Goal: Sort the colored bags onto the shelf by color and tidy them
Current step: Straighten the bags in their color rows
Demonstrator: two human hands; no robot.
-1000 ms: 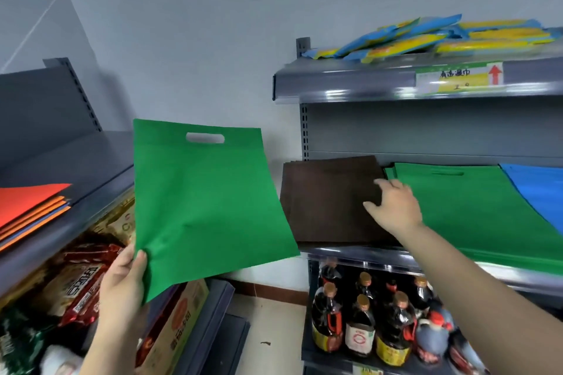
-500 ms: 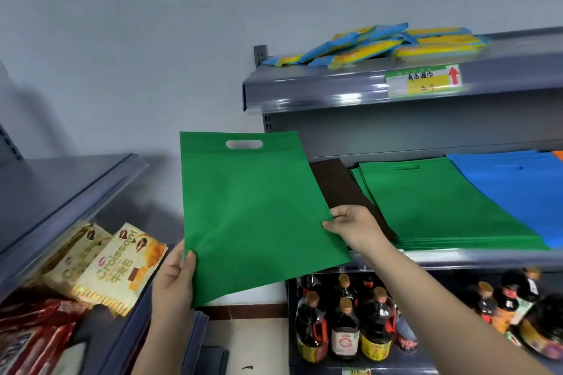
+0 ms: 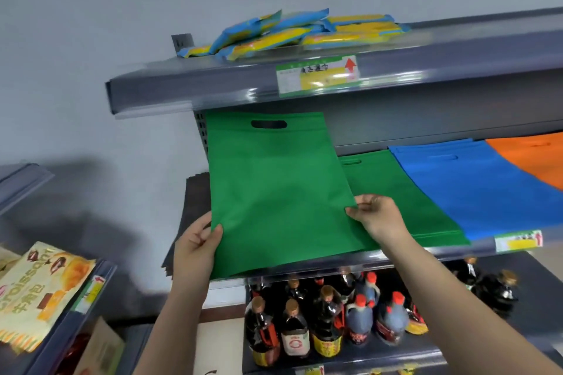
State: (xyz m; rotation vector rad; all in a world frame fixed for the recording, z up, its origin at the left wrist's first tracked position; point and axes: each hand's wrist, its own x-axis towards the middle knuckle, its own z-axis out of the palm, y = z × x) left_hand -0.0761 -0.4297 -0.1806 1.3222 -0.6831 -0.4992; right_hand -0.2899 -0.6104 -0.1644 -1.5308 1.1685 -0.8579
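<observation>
Cloth like this green bag (image 3: 274, 189) should weigh almost nothing and flop where it gets no support, so I judge the side edges the best hold. My left hand (image 3: 195, 240) pinches its near left edge and my right hand (image 3: 376, 216) pinches its right edge. It hangs upright before the shelf (image 3: 457, 248), left of the green pile (image 3: 405, 201), partly covering the brown pile (image 3: 195, 210).

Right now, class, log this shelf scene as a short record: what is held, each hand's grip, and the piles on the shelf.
held item: green bag, both hands
left hand: grips lower left edge
right hand: pinches right edge
shelf piles, left to right: brown bags, green pile, blue pile, orange pile
shelf below: dark bottles
</observation>
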